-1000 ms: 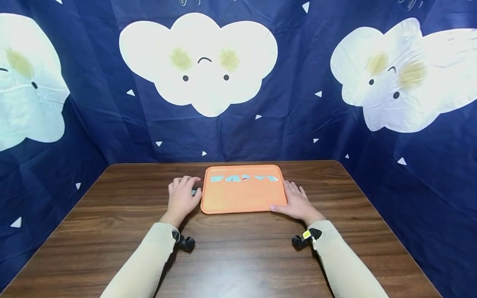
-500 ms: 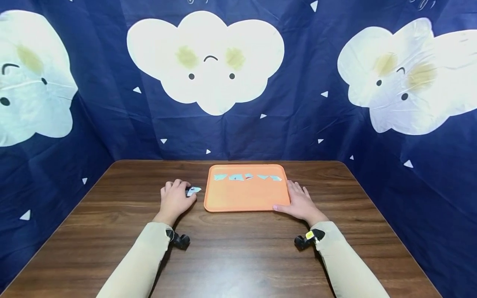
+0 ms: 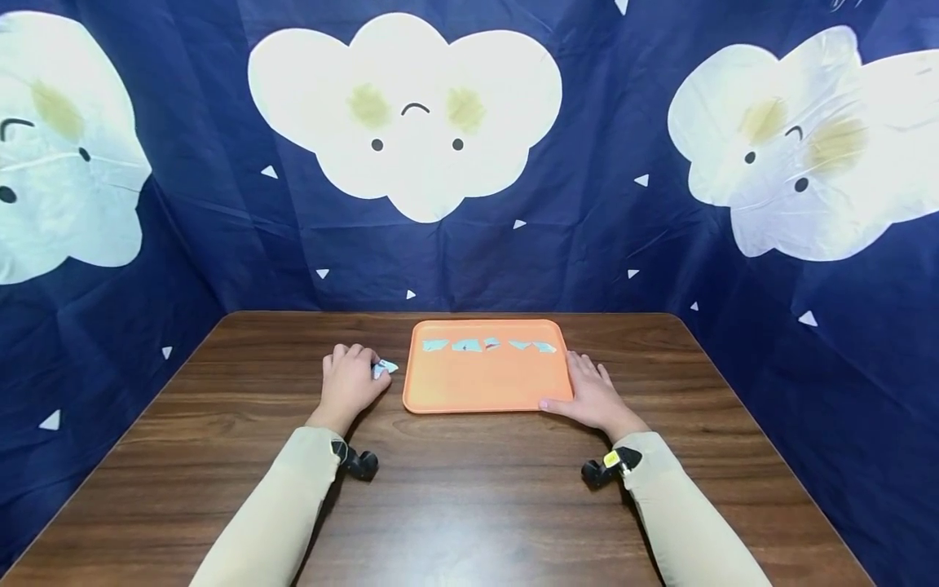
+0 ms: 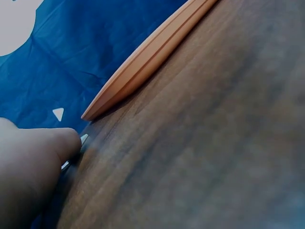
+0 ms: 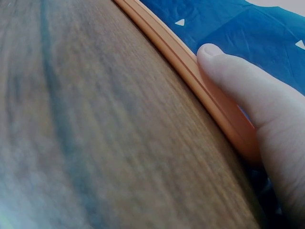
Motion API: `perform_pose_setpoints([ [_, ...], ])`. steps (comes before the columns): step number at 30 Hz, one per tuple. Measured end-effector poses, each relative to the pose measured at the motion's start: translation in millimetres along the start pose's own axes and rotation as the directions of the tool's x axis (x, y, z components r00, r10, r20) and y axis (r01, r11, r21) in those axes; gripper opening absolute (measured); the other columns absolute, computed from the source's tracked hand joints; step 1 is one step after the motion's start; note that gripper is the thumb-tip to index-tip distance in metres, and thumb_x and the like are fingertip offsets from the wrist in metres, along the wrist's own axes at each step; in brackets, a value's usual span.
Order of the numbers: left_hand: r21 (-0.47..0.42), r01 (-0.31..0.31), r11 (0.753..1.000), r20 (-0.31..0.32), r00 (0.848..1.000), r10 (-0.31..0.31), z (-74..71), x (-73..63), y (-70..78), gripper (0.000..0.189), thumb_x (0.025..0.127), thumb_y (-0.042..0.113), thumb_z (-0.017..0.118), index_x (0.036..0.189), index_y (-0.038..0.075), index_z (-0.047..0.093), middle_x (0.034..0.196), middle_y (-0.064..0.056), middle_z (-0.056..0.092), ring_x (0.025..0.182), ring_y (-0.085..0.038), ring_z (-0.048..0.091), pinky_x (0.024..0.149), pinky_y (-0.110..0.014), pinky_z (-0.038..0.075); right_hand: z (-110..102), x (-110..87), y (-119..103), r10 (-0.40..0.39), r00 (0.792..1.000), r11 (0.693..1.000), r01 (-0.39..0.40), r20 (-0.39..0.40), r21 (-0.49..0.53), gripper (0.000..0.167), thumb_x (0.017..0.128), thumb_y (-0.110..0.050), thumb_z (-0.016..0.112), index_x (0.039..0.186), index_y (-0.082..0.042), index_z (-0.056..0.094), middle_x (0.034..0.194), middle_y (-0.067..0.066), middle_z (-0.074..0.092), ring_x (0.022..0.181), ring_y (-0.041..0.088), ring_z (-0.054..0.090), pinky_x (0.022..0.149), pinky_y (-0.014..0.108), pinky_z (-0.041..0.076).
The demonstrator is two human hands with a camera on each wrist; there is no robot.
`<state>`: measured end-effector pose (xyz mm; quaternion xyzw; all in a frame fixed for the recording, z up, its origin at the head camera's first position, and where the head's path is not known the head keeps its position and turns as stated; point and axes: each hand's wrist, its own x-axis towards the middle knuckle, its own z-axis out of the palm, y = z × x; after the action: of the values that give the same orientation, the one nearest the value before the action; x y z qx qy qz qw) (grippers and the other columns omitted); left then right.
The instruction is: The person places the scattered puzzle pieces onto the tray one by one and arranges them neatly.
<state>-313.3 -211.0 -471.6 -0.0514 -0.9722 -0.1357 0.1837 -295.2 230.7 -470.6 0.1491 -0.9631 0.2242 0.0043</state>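
My left hand (image 3: 347,387) is low over the table, left of the orange tray (image 3: 484,383), pinching a light blue paper scrap (image 3: 385,368) between thumb and fingers. Part of that scrap is hidden by the fingers; in the left wrist view a pale sliver (image 4: 84,139) shows just past the thumb. At the tray's front right corner rests my right hand (image 3: 596,395), its thumb (image 5: 224,69) on the front rim and its straight fingers along the right side. Several light blue torn paper scraps (image 3: 466,346) lie in a row on the far part of the tray.
A dark wooden table (image 3: 469,473) carries the tray near its far edge. Behind and on both sides hangs a blue curtain (image 3: 352,236) with white clouds. Each wrist wears a small black camera (image 3: 359,465).
My left hand has moved left, away from the tray's edge, and its fingers have curled in; more of the paper scrap shows. My right hand stays at the tray's corner. The head view has shifted slightly.
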Motion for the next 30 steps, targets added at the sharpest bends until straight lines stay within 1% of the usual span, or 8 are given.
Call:
perform_pose_setpoints([
  [4,0.059,-0.053,0.997,-0.050,0.997,0.056,-3.1,3.2,0.6,0.028,0.082,0.033,0.068,0.093,0.007,0.068,0.096,-0.012,0.069,0.096,-0.035,0.049,0.084,-0.055,0.036,-2,1.4,-3,-0.006,1.000,1.000,0.006,0.001,-0.001,0.123,0.079,-0.076,0.066,0.160,0.001,0.013,0.164,0.024,0.021,0.152,0.042,0.013,0.119,0.063,0.004],
  [7,0.072,-0.065,0.995,-0.078,0.994,0.070,-4.0,4.3,1.8,0.031,0.084,0.034,0.069,0.097,0.007,0.071,0.098,-0.012,0.071,0.095,-0.034,0.050,0.083,-0.053,0.037,-3,1.4,-3,-0.004,1.000,1.000,0.004,0.004,-0.004,0.124,0.079,-0.076,0.065,0.160,0.001,0.013,0.164,0.024,0.021,0.152,0.043,0.012,0.119,0.063,0.004],
  [13,0.043,-0.057,0.997,-0.134,0.989,0.062,-3.9,5.8,7.9,0.036,0.087,0.034,0.068,0.109,0.006,0.074,0.107,-0.013,0.073,0.099,-0.034,0.052,0.084,-0.051,0.039,-2,0.4,-1,0.003,1.000,1.000,-0.003,0.010,0.003,0.124,0.079,-0.076,0.065,0.160,0.001,0.013,0.164,0.024,0.020,0.153,0.043,0.012,0.118,0.064,0.004],
  [16,0.013,-0.091,0.996,-0.168,0.982,0.092,-1.9,6.8,12.6,0.033,0.088,0.032,0.069,0.108,0.007,0.074,0.107,-0.012,0.074,0.097,-0.032,0.051,0.083,-0.049,0.039,-3,0.6,1,0.006,1.000,1.000,-0.006,0.013,0.006,0.123,0.080,-0.076,0.065,0.161,0.001,0.012,0.165,0.024,0.019,0.153,0.043,0.011,0.119,0.064,0.004],
  [20,-0.018,-0.198,0.980,-0.227,0.955,0.189,2.9,7.3,20.5,0.024,0.089,0.030,0.071,0.101,0.009,0.076,0.102,-0.009,0.075,0.093,-0.030,0.052,0.079,-0.048,0.039,-4,0.6,1,0.015,1.000,1.000,-0.015,0.019,-0.005,0.124,0.079,-0.077,0.065,0.161,0.000,0.011,0.165,0.023,0.018,0.153,0.042,0.011,0.119,0.063,0.004],
  [25,-0.047,-0.339,0.940,-0.255,0.914,0.317,7.4,7.7,35.4,0.017,0.094,0.027,0.071,0.100,0.013,0.079,0.102,-0.006,0.076,0.090,-0.029,0.053,0.078,-0.047,0.039,-4,0.5,0,0.020,1.000,1.000,-0.020,0.022,0.000,0.124,0.079,-0.076,0.065,0.161,0.001,0.011,0.165,0.023,0.018,0.153,0.042,0.011,0.119,0.062,0.003],
  [27,-0.060,-0.374,0.926,-0.256,0.902,0.348,8.7,8.1,41.9,0.016,0.094,0.026,0.071,0.101,0.014,0.079,0.103,-0.005,0.076,0.090,-0.029,0.053,0.077,-0.047,0.039,-4,0.3,-1,0.021,1.000,1.000,-0.022,0.020,0.006,0.124,0.079,-0.076,0.065,0.161,0.001,0.012,0.165,0.023,0.018,0.153,0.042,0.011,0.119,0.063,0.003],
  [30,-0.071,-0.400,0.914,-0.250,0.894,0.372,11.0,8.7,49.5,0.015,0.094,0.025,0.072,0.103,0.015,0.079,0.105,-0.004,0.076,0.090,-0.028,0.053,0.076,-0.046,0.039,-3,0.0,-2,0.021,1.000,1.000,-0.021,0.017,0.009,0.123,0.079,-0.075,0.066,0.160,0.001,0.012,0.165,0.023,0.019,0.153,0.042,0.011,0.119,0.063,0.003],
])
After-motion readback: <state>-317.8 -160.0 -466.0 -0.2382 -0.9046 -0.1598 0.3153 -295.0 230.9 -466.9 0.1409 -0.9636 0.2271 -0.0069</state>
